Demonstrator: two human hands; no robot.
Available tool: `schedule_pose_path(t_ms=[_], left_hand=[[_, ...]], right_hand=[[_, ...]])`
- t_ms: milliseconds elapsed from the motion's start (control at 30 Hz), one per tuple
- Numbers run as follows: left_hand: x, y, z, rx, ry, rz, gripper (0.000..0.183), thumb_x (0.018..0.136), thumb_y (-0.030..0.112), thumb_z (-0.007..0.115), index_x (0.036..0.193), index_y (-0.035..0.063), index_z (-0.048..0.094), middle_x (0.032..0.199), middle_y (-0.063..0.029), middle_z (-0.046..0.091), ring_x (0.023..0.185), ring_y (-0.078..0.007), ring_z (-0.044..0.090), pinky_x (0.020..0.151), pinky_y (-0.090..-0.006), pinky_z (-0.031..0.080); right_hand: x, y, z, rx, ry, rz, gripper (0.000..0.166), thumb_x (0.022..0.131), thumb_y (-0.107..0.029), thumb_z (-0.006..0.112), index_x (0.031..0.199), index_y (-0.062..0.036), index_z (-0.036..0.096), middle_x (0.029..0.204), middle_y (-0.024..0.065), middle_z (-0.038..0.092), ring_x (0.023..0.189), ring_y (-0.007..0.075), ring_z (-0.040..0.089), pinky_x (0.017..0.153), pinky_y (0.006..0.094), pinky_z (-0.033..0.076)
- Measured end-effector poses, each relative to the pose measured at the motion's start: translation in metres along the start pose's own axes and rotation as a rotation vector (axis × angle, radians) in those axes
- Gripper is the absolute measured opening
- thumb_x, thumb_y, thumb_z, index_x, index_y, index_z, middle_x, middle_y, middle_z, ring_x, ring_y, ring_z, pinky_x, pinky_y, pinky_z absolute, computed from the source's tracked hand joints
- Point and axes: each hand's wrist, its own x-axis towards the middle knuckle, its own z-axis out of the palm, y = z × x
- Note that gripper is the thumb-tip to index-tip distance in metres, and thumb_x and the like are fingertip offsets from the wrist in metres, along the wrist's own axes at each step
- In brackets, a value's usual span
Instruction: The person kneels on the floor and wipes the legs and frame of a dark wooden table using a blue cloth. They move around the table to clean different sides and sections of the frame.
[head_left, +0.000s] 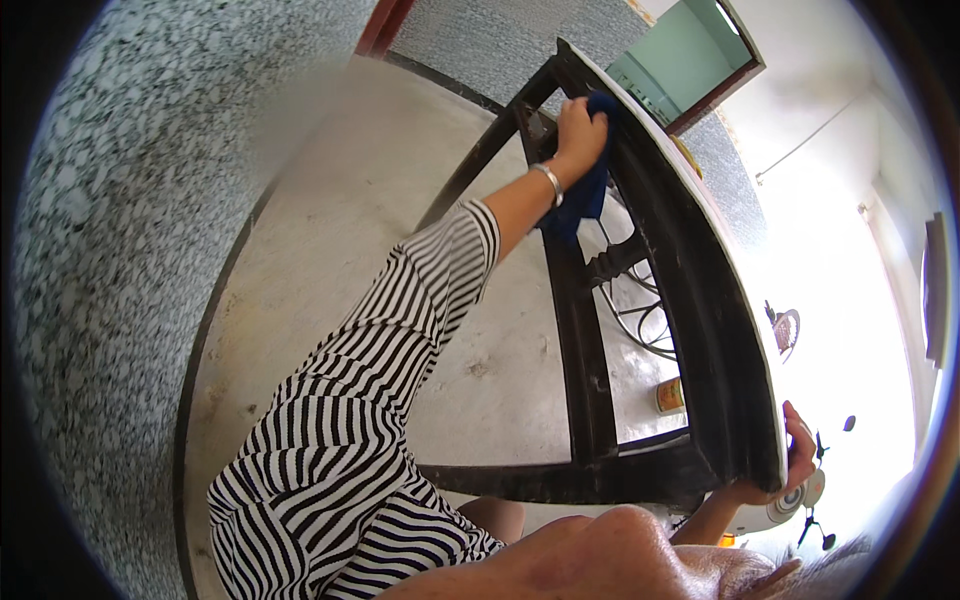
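The picture is turned sideways, with the floor at left. My left hand (581, 139), with a silver bangle at the wrist and a striped sleeve, is closed on a dark blue cloth (589, 199). The cloth lies against the black wooden frame of a table (690, 270) and hangs down over its lower rail. My right hand (799, 454) curls around the edge of the pale tabletop at the near corner; part of its palm is hidden. Crossbars and a turned spindle (619, 259) show in the frame below the top.
Behind the frame are curved metal rods (637, 330) and a can with a coloured label (670, 396) on the concrete floor (480, 405). A speckled wall (142, 247) runs along the left. A white fan-like appliance (787, 502) and a framed opening (690, 64) are at right.
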Motion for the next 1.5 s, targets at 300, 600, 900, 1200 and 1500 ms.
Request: schedule_pose_path(t_ms=[300, 600, 900, 1200, 1500], left_hand=[[0.113, -0.082, 0.018, 0.385, -0.074, 0.0, 0.03, 0.077, 0.015, 0.058, 0.101, -0.0012, 0.06, 0.104, -0.0225, 0.057, 0.097, -0.0392, 0.055, 0.085, -0.0454, 0.044], [0.053, -0.056, 0.009, 0.064, -0.043, 0.174, 0.028, 0.074, 0.012, 0.052, 0.099, 0.0042, 0.061, 0.104, -0.0146, 0.06, 0.099, -0.0353, 0.053, 0.087, -0.0419, 0.043], [-0.088, 0.082, -0.059, -0.339, -0.212, 0.468, 0.029, 0.068, 0.002, 0.053, 0.096, 0.0036, 0.058, 0.098, -0.0113, 0.059, 0.094, -0.0284, 0.054, 0.085, -0.0335, 0.041], [-0.105, 0.083, -0.093, -0.436, -0.48, 0.592, 0.029, 0.065, -0.003, 0.054, 0.092, 0.005, 0.06, 0.099, -0.0093, 0.059, 0.095, -0.0258, 0.056, 0.086, -0.0322, 0.043], [-0.12, 0.095, -0.092, -0.315, -0.337, 0.552, 0.024, 0.065, -0.003, 0.054, 0.087, 0.0041, 0.06, 0.095, -0.0102, 0.058, 0.09, -0.0259, 0.055, 0.083, -0.0318, 0.043]], right_hand=[[0.005, -0.035, 0.022, -0.08, 0.1, 0.181, 0.035, 0.093, -0.032, 0.036, 0.085, -0.0025, 0.052, 0.088, 0.0166, 0.059, 0.087, 0.0255, 0.055, 0.089, 0.0405, 0.042], [0.001, -0.046, 0.026, -0.321, -0.068, 0.196, 0.051, 0.076, -0.036, 0.071, 0.102, -0.0037, 0.04, 0.103, 0.0138, 0.051, 0.103, 0.0241, 0.052, 0.096, 0.041, 0.04], [0.007, -0.032, 0.017, -0.419, -0.136, -0.115, 0.046, 0.076, -0.026, 0.073, 0.098, -0.0003, 0.042, 0.092, 0.0159, 0.056, 0.087, 0.0233, 0.058, 0.083, 0.036, 0.047], [0.001, -0.002, -0.002, -0.235, -0.065, -0.137, 0.04, 0.086, -0.034, 0.055, 0.094, 0.0044, 0.048, 0.093, 0.0219, 0.058, 0.087, 0.0297, 0.062, 0.082, 0.0395, 0.052], [-0.001, 0.0, 0.006, 0.015, 0.048, 0.093, 0.058, 0.097, -0.039, 0.011, 0.093, 0.0028, 0.052, 0.096, 0.0235, 0.06, 0.085, 0.0284, 0.061, 0.084, 0.0365, 0.049]])
